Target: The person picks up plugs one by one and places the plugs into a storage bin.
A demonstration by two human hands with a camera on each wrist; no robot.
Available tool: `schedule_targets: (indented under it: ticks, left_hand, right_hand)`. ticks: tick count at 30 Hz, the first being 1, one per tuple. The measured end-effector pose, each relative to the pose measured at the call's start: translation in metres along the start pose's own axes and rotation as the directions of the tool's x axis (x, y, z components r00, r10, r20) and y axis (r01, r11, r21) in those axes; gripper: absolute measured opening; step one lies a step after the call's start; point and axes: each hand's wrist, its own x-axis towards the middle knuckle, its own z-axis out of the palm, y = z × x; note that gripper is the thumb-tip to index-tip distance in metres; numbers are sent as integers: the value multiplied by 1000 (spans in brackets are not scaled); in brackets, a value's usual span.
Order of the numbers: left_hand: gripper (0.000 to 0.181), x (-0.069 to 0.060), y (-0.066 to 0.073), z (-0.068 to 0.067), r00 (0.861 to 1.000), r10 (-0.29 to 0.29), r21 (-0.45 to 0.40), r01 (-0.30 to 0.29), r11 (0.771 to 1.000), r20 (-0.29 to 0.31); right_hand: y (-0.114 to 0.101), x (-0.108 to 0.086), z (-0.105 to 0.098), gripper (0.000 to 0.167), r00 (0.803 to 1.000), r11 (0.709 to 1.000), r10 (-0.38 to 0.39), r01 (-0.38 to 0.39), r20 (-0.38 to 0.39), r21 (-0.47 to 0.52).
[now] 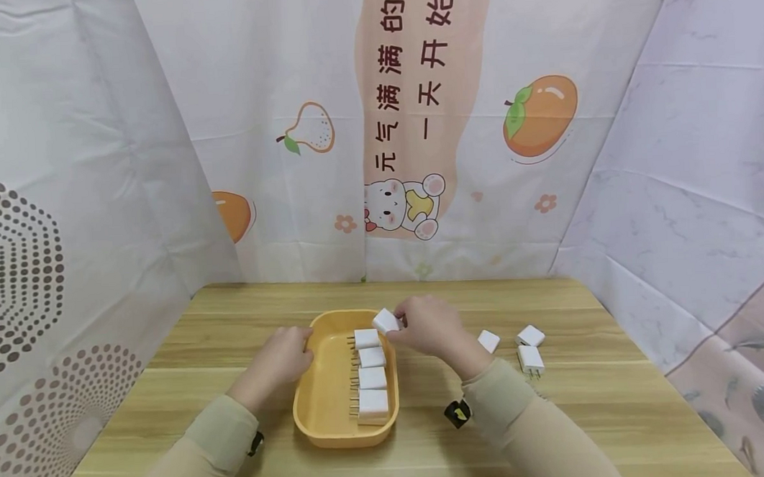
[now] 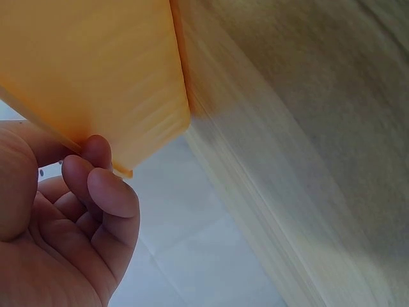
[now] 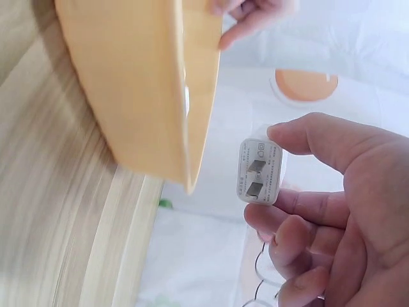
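A yellow plastic basket [image 1: 324, 393] stands on the wooden table with several white charger plugs [image 1: 372, 378] in a row along its right side, prongs facing left. My left hand [image 1: 283, 353] pinches the basket's left rim between thumb and fingers, as the left wrist view confirms. Above the far right corner of the basket, my right hand [image 1: 430, 326] holds another white charger plug [image 1: 385, 320] between thumb and fingertips. Two flat metal prongs show on the end face of this charger [image 3: 261, 169] in the right wrist view.
Three loose white chargers lie on the table to the right: one nearer the basket [image 1: 488, 341], one farther back [image 1: 530, 335], one in front of that [image 1: 530, 359]. A small black object [image 1: 457, 413] sits by the right wrist. Printed curtains [image 1: 316, 220] hang behind the table.
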Motion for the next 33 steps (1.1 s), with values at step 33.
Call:
schedule_targets:
  ticks: [33]
  left_hand:
    - [44,2,-3,-1,999,40,28,-40,999,-5]
  right_hand:
    - [-84,-12,41,23,925,933,-316,343,212,-107]
